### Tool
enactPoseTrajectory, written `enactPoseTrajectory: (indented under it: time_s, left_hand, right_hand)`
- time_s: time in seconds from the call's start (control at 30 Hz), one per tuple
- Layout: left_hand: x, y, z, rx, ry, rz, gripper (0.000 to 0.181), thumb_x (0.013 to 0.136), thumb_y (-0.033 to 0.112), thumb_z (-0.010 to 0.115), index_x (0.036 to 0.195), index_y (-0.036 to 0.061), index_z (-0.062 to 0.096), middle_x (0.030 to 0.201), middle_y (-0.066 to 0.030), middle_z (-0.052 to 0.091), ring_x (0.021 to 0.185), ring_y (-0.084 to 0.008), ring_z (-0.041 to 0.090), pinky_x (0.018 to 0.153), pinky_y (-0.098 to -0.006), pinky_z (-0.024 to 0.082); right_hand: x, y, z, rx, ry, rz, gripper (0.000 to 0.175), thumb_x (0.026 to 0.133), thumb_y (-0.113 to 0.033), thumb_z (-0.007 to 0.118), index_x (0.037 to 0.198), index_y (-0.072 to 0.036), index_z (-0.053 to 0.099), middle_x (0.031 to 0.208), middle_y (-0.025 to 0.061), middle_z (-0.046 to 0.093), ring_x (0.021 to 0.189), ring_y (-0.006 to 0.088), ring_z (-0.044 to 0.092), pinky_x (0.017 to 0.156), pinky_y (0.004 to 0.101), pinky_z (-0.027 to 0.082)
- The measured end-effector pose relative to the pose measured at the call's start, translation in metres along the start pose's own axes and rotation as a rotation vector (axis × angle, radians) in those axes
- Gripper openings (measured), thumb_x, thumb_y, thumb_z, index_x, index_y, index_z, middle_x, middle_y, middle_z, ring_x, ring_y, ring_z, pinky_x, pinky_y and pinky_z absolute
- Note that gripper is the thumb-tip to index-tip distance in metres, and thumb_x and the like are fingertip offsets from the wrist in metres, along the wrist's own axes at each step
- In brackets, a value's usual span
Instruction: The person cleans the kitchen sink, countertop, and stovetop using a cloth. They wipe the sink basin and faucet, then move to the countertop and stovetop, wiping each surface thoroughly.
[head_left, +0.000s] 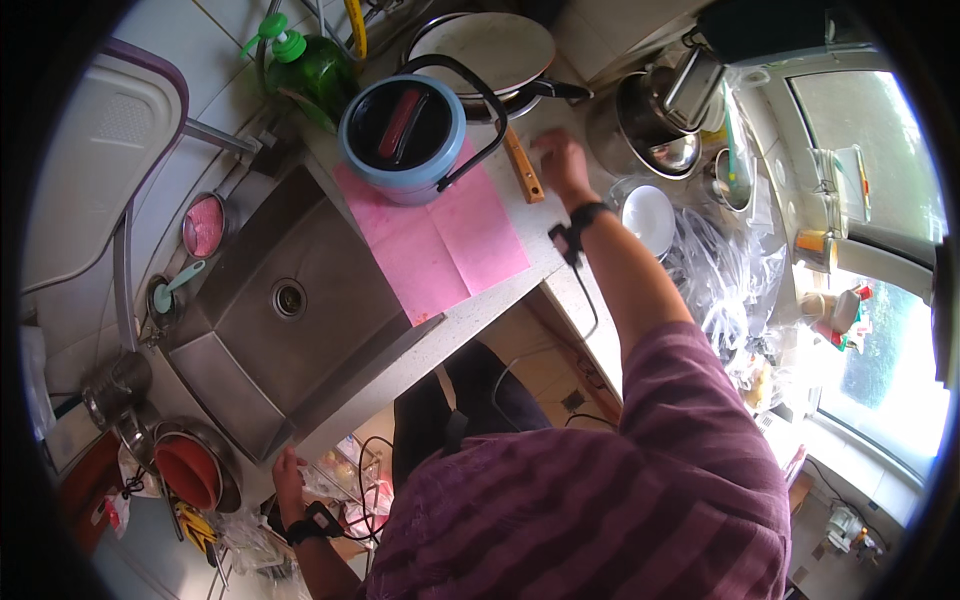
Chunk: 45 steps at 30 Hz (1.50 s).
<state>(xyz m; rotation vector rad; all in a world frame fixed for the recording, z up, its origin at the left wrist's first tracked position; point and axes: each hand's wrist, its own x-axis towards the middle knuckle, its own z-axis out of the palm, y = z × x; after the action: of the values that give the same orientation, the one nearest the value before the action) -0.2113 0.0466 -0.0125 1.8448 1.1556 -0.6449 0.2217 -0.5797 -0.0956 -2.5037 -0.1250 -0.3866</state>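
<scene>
My right hand (561, 161) is over the countertop, a little blurred, its fingers loosely curled, just right of a wooden handle (523, 166); whether it touches anything I cannot tell. Left of that handle a light blue lidded pot (403, 139) with a black carrying handle stands on a pink cloth (442, 262). The cloth hangs slightly over the edge of the steel sink (330, 262). My left hand (288, 472) is by the sink's near left corner, beside the counter edge, with its fingers slightly bent and nothing seen in it.
A green pump bottle (311, 75) and a pan (487, 52) stand behind the pot. Right of my right hand are steel pots (611, 127), a white bowl (648, 219) and clear plastic bags (720, 270). A red bowl (187, 470) lies at the lower left.
</scene>
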Motion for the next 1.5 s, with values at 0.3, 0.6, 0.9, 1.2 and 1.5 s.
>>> enactPoseTrajectory:
  time_s: [0.3,0.6,0.9,1.2,1.5]
  left_hand:
    - [0.015,0.013,-0.006,-0.034,0.029,0.042,0.045,0.094,0.045,0.051,0.116,0.0062,0.059,0.073,-0.0009,0.057,0.045,-0.0047,0.036,0.041,-0.0223,0.030]
    - [0.019,0.004,-0.017,-0.063,0.002,0.026,0.043,0.094,0.041,0.052,0.120,0.0075,0.058,0.074,0.0000,0.057,0.047,-0.0044,0.036,0.042,-0.0206,0.030]
    - [0.025,0.015,-0.023,-0.059,-0.004,0.051,0.043,0.094,0.040,0.052,0.122,0.0072,0.058,0.073,0.0004,0.056,0.048,-0.0045,0.037,0.043,-0.0211,0.030]
    - [0.028,0.055,-0.037,0.075,-0.015,0.134,0.044,0.095,0.040,0.051,0.122,0.0064,0.058,0.073,0.0009,0.055,0.053,-0.0060,0.043,0.045,-0.0223,0.034]
    - [0.025,0.310,0.093,0.360,-0.317,1.011,0.028,0.086,0.016,0.066,0.112,0.0074,0.062,0.076,-0.0020,0.056,0.069,-0.0099,0.052,0.063,-0.0258,0.045]
  right_hand:
    - [-0.077,-0.041,-0.040,-0.036,-0.135,0.147,0.022,0.069,0.003,0.052,0.076,-0.008,0.068,0.086,0.0137,0.063,0.088,0.0343,0.060,0.080,0.0414,0.049]
    - [-0.041,-0.031,-0.008,0.099,-0.150,0.252,0.018,0.074,-0.006,0.058,0.087,-0.008,0.071,0.090,0.0158,0.067,0.086,0.0357,0.064,0.078,0.0408,0.051]
    - [-0.085,-0.048,-0.049,-0.142,-0.212,0.120,0.020,0.064,0.005,0.054,0.070,-0.010,0.065,0.085,0.0103,0.061,0.090,0.0319,0.055,0.084,0.0399,0.046]
    - [-0.085,-0.043,-0.032,-0.374,0.054,0.132,0.029,0.072,0.003,0.051,0.094,-0.008,0.066,0.099,0.0131,0.059,0.093,0.0356,0.054,0.082,0.0412,0.048]
    - [-0.144,-0.085,-0.054,-0.028,0.312,0.328,0.022,0.073,0.005,0.054,0.084,-0.008,0.068,0.088,0.0107,0.062,0.085,0.0326,0.059,0.076,0.0377,0.049]
